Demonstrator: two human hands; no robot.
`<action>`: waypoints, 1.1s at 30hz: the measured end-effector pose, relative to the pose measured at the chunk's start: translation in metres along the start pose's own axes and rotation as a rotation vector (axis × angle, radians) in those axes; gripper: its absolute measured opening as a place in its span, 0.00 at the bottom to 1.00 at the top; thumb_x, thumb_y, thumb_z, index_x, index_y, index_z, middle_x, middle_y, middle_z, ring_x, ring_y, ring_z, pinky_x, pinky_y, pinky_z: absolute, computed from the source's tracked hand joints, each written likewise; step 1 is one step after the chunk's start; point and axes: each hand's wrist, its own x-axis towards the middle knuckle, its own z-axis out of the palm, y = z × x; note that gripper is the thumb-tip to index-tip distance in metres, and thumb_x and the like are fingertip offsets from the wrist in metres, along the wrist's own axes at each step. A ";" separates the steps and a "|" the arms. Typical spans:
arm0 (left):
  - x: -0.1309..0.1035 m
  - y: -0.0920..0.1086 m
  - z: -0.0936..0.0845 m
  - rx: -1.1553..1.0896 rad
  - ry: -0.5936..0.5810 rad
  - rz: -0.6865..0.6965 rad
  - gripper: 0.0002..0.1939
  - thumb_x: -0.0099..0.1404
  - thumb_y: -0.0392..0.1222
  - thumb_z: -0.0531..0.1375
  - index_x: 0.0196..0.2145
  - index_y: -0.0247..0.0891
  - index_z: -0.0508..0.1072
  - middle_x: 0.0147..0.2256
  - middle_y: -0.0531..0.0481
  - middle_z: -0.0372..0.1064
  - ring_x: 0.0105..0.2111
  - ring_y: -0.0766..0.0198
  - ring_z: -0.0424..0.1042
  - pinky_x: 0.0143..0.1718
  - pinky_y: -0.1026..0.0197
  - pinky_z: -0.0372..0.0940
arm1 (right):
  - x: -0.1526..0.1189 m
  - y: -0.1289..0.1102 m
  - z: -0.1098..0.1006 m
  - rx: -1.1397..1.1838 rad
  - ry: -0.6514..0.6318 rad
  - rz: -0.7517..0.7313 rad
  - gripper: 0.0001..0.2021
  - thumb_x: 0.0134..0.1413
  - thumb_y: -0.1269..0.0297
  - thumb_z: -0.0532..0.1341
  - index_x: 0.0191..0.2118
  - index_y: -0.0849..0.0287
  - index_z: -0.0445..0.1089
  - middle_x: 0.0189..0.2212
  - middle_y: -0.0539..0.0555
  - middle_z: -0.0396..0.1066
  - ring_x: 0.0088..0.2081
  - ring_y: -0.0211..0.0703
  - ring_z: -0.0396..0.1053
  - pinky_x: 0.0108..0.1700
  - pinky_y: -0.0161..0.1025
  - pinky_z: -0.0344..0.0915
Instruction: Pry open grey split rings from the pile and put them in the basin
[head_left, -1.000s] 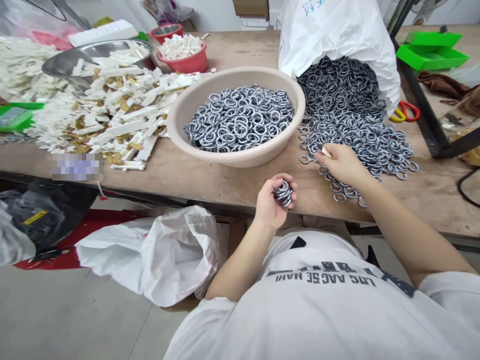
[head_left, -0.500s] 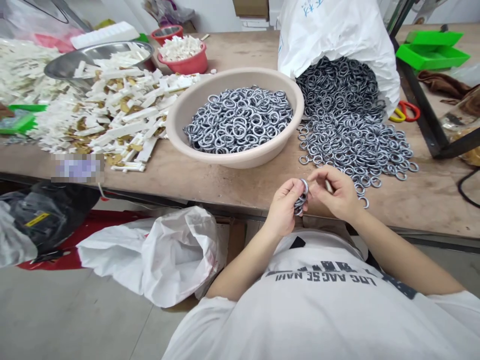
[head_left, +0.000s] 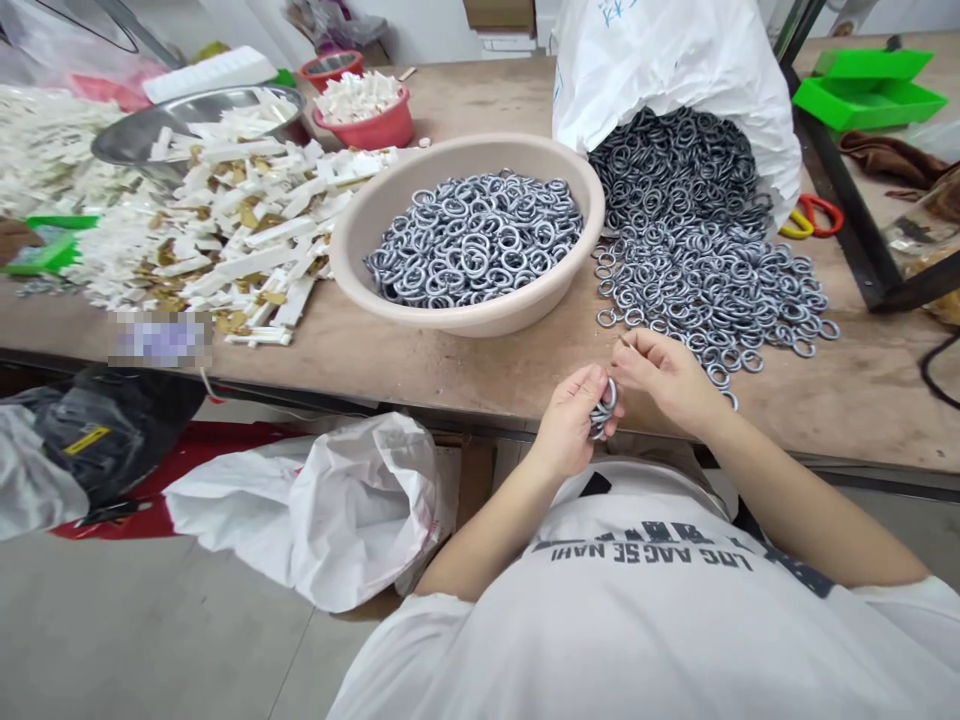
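Several grey metal-look rings [head_left: 603, 408] are gathered in my left hand [head_left: 571, 422], whose thumb and fingers are closed around them at the table's front edge. Just to the right, my right hand [head_left: 667, 378] is closed in a pinch. Something thin and small may be at its fingertips, but I cannot make it out. Beyond my right hand spreads a loose pile of the same rings [head_left: 712, 290], spilling from a white sack [head_left: 667, 60] lying on its side. A beige basin [head_left: 465, 318] heaped with more rings stands to the left.
White strips with tan pieces [head_left: 255, 235] are heaped at the left, near a metal bowl [head_left: 112, 145] and a red bowl [head_left: 375, 128]. Green trays [head_left: 870, 100], red-and-yellow-handled scissors [head_left: 821, 215] and a black metal frame [head_left: 855, 230] are at the right. A white bag [head_left: 330, 540] hangs below the edge.
My right hand's fingers have drawn tighter into a pinch, and the hand has shifted slightly. My left hand still holds the rings, now turned a little. The view has moved slightly.
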 end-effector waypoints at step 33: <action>-0.002 0.018 -0.013 -0.148 0.160 -0.031 0.28 0.63 0.60 0.61 0.25 0.34 0.54 0.27 0.52 0.59 0.18 0.72 0.60 0.16 0.70 0.52 | 0.078 0.026 -0.025 -1.275 0.017 -0.042 0.21 0.66 0.49 0.56 0.48 0.64 0.70 0.45 0.61 0.71 0.40 0.47 0.70 0.34 0.41 0.47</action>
